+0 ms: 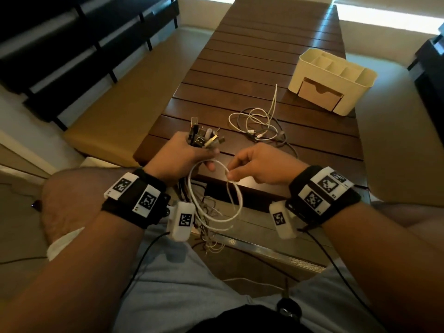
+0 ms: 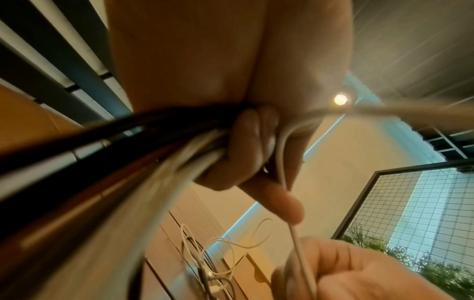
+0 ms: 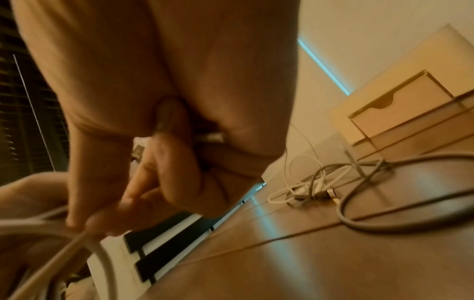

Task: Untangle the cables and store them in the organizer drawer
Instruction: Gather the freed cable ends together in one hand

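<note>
Near the surface [image 1: 240,75] edge at 6 o'clock, the left hand [image 1: 177,157] squeezes the cable bundle [image 1: 204,138] so the right hand [image 1: 262,164] fingers, pinched on a white cable [image 1: 236,207], can pull it free; organizer drawer [image 1: 319,93] waits at 2 o'clock.

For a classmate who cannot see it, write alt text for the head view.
A person's left hand grips a bunch of cables by their plug ends while the right hand pinches a looped white cable. Beyond, more tangled cables lie on a dark slatted wooden table beside a cream plastic organizer with its drawer closed.
</note>
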A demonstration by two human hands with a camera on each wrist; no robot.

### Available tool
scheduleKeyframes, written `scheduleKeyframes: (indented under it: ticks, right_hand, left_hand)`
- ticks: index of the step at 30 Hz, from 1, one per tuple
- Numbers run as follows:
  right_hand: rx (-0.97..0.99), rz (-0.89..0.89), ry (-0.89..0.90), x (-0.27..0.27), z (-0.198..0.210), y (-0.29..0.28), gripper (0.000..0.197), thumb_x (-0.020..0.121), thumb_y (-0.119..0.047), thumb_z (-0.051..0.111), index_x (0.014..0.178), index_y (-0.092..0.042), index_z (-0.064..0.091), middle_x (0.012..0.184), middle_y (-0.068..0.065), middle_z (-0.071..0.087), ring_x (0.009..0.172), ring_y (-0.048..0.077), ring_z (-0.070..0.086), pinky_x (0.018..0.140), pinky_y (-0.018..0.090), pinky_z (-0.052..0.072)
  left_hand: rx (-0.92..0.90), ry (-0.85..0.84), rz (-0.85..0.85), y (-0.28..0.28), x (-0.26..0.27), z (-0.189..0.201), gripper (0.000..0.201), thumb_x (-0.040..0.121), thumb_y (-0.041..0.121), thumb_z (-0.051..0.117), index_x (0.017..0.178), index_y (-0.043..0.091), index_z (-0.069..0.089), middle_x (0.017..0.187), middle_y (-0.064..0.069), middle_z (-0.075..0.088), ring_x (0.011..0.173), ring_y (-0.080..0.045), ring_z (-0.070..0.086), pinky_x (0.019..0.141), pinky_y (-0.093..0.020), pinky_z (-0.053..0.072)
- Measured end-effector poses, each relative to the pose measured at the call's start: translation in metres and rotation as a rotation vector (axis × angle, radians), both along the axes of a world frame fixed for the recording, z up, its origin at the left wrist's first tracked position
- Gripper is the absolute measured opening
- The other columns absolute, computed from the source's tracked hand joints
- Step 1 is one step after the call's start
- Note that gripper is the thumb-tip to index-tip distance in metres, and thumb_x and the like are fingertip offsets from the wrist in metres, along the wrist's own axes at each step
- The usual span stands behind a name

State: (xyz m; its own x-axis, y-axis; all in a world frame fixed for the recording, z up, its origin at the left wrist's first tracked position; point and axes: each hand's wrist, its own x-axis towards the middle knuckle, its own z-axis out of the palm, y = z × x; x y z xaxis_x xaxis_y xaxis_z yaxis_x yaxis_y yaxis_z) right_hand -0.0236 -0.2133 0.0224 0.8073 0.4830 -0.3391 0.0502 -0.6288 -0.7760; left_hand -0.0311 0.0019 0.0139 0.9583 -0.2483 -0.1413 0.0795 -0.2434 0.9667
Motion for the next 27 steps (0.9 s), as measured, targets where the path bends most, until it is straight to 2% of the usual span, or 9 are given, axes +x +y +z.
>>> scheduleKeyframes:
  ticks: [2, 4, 6, 8, 13, 17, 22, 24, 27]
  right_hand:
    - [-0.132, 0.068, -0.004, -0.004, -0.011, 0.003, 0.01, 0.089, -0.028, 0.072, 0.095, -0.021, 0.075, 0.08, -0.01, 0.07, 0.058, -0.005, 0.057, 0.055, 0.013, 0.042]
    - [-0.393, 0.183, -0.013, -0.005, -0.027, 0.001, 0.007, 0.086, -0.028, 0.072, 0.09, -0.026, 0.076, 0.086, -0.011, 0.07, 0.08, 0.004, 0.063, 0.072, 0.026, 0.052]
    - [-0.671, 0.326, 0.043, -0.006, -0.039, -0.003, 0.014, 0.083, -0.026, 0.073, 0.095, -0.022, 0.076, 0.096, -0.004, 0.071, 0.091, 0.017, 0.064, 0.086, 0.04, 0.056]
    - [-0.757, 0.36, 0.061, -0.003, -0.034, -0.008, 0.025, 0.085, -0.028, 0.073, 0.109, -0.02, 0.074, 0.109, -0.003, 0.069, 0.099, 0.017, 0.061, 0.088, 0.037, 0.053]
    - [-0.353, 0.065, -0.147, 0.013, 0.005, -0.017, 0.018, 0.095, -0.033, 0.062, 0.111, -0.027, 0.069, 0.092, -0.016, 0.067, 0.095, 0.008, 0.062, 0.088, 0.03, 0.048]
    - [-0.079, -0.029, -0.182, 0.003, -0.003, 0.0, 0.025, 0.096, -0.046, 0.058, 0.11, -0.027, 0.067, 0.084, -0.011, 0.069, 0.08, -0.001, 0.063, 0.071, 0.021, 0.045]
    - [0.032, -0.055, -0.155, -0.007, -0.03, 0.023, 0.023, 0.099, -0.033, 0.056, 0.107, -0.019, 0.072, 0.096, 0.004, 0.072, 0.088, 0.019, 0.066, 0.081, 0.041, 0.054]
    - [0.019, -0.04, -0.127, 0.002, -0.029, 0.019, 0.022, 0.099, -0.032, 0.058, 0.111, -0.023, 0.073, 0.099, 0.0, 0.073, 0.092, 0.015, 0.067, 0.086, 0.036, 0.054]
    - [-0.097, -0.008, -0.127, 0.02, -0.032, 0.006, 0.02, 0.098, -0.031, 0.059, 0.112, -0.027, 0.072, 0.097, -0.007, 0.074, 0.09, 0.008, 0.065, 0.088, 0.033, 0.053]
  left_hand:
    - [-0.013, -0.019, 0.049, -0.001, -0.002, 0.0, 0.002, 0.092, 0.01, 0.068, 0.09, 0.012, 0.069, 0.07, -0.004, 0.069, 0.059, -0.012, 0.064, 0.061, -0.029, 0.052]
    - [-0.053, -0.056, 0.168, 0.0, 0.0, -0.001, 0.005, 0.093, 0.011, 0.067, 0.091, 0.016, 0.067, 0.068, -0.006, 0.067, 0.05, -0.008, 0.057, 0.045, -0.022, 0.038]
    - [-0.123, -0.063, 0.291, 0.006, 0.005, -0.004, 0.008, 0.093, 0.014, 0.068, 0.088, 0.021, 0.067, 0.066, -0.001, 0.062, 0.051, -0.007, 0.054, 0.044, -0.022, 0.034]
    - [-0.126, -0.054, 0.333, 0.011, 0.008, -0.006, 0.012, 0.092, 0.02, 0.07, 0.083, 0.027, 0.07, 0.066, 0.004, 0.059, 0.056, -0.009, 0.052, 0.047, -0.024, 0.036]
    - [-0.185, -0.043, 0.269, -0.003, 0.003, -0.011, 0.014, 0.095, 0.014, 0.066, 0.084, 0.023, 0.067, 0.06, 0.007, 0.047, 0.053, -0.008, 0.041, 0.045, -0.021, 0.034]
    - [-0.339, 0.0, 0.231, -0.025, 0.003, -0.013, 0.009, 0.096, 0.014, 0.063, 0.087, 0.016, 0.062, 0.056, 0.005, 0.043, 0.049, -0.009, 0.038, 0.044, -0.022, 0.033]
    - [-0.618, 0.051, 0.363, -0.043, 0.018, -0.011, 0.015, 0.099, 0.018, 0.06, 0.084, 0.017, 0.058, 0.058, 0.005, 0.045, 0.045, -0.005, 0.038, 0.041, -0.02, 0.033]
    - [-0.627, 0.072, 0.382, -0.042, 0.027, -0.016, 0.018, 0.099, 0.021, 0.06, 0.082, 0.016, 0.057, 0.059, 0.002, 0.049, 0.045, -0.007, 0.04, 0.041, -0.02, 0.035]
    - [-0.522, 0.089, 0.329, -0.041, 0.039, -0.027, 0.022, 0.095, 0.032, 0.063, 0.086, 0.012, 0.059, 0.064, -0.004, 0.058, 0.051, -0.013, 0.053, 0.052, -0.031, 0.053]
